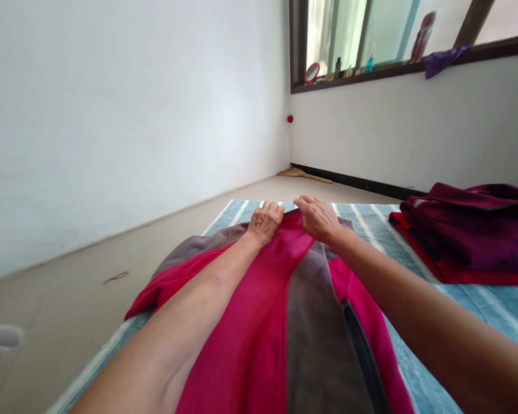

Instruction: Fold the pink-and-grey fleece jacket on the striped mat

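now we are pinching the garment's (259, 322) far edge at twelve o'clock on the mat (479, 305), left hand (265, 221) and right hand (317, 218) both closed on it; uneven pulling is risking bunching the cloth.

A striped blue mat (492, 310) lies on the tan floor (69, 299). On the mat, a pink-and-grey garment (280, 322) is spread down its middle; folded maroon clothes (470, 236) sit at its right edge.
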Demonstrator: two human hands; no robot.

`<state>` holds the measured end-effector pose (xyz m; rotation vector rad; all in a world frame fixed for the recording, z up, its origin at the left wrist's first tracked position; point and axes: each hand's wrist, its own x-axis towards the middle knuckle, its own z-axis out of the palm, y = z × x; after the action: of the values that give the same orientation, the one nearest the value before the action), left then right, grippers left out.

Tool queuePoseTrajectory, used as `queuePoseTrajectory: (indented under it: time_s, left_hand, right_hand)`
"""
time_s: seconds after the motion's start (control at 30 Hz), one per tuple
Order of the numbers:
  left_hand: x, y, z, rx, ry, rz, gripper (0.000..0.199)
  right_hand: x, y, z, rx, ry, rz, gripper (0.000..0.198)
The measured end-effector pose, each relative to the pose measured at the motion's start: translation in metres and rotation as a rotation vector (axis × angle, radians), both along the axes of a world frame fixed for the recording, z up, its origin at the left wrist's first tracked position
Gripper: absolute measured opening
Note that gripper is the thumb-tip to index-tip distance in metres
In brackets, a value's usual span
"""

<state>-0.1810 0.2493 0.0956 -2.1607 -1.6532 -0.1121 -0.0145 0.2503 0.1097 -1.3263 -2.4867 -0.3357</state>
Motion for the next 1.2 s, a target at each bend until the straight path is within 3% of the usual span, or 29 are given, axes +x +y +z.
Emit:
queuePoseTrajectory:
  time_s: [0.17,0.47,0.83,1.0,1.2]
  left_hand:
    - [-0.006,-0.001,0.003,-0.054,0.008,-0.014,0.03]
    - [-0.021,0.009,0.016,-0.178,0.042,-0.023,0.032]
    - [-0.022,0.011,0.006,-0.134,0.058,0.032,0.03]
    - [-0.025,0.007,0.0,-0.153,0.059,0.041,0.029]
    - [-0.024,0.016,0.005,-0.186,0.062,0.002,0.027]
  right_hand:
    - [-0.006,0.02,0.002,-0.045,-0.165,0.056,0.028]
    - [0.005,0.008,-0.006,0.048,-0.268,0.085,0.026]
    - [0.021,0.009,-0.008,0.019,-0.375,0.192,0.024]
    - [0.032,0.012,-0.004,0.016,-0.391,0.154,0.023]
    - [0.026,0.007,-0.013,0.036,-0.385,0.119,0.022]
